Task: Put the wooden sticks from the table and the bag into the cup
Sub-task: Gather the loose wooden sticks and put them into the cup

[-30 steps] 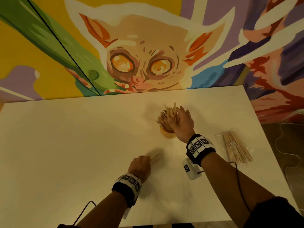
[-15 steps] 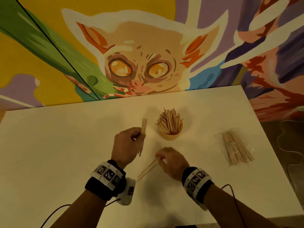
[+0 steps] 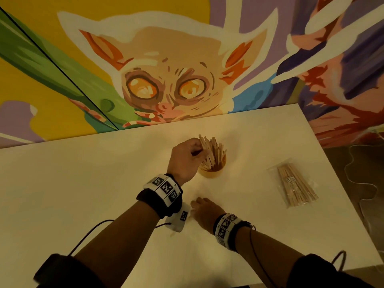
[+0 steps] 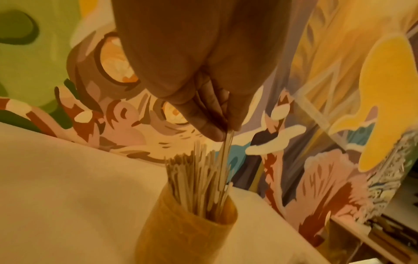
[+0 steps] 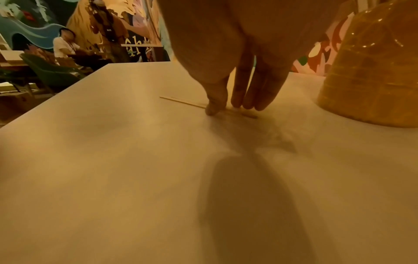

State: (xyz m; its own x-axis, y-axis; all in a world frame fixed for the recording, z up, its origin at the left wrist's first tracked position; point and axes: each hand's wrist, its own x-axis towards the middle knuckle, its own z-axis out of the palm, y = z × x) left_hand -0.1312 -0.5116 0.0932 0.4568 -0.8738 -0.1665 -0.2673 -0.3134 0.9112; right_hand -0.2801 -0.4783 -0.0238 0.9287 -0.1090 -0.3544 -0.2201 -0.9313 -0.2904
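Observation:
A tan cup (image 3: 212, 173) packed with wooden sticks (image 3: 216, 154) stands mid-table. My left hand (image 3: 187, 159) is at the cup's left rim and pinches a few sticks (image 4: 224, 157) whose lower ends are down among those in the cup (image 4: 185, 232). My right hand (image 3: 204, 208) is low on the table in front of the cup, partly behind the left wrist unit. In the right wrist view its thumb and fingertips (image 5: 248, 105) pinch a thin stick (image 5: 185, 102) that lies flat on the table. A clear bag (image 3: 295, 183) of sticks lies to the right.
The white table (image 3: 83, 194) backs onto a painted mural wall. Its right edge runs just past the bag, with floor and a cable beyond. In the right wrist view, chairs and a seated person (image 5: 65, 46) are far off beyond the table's end.
My left hand has carried its sticks from left of the cup to over it and lowered their ends in. My right hand, at the cup a second ago, stays down at the stick on the table.

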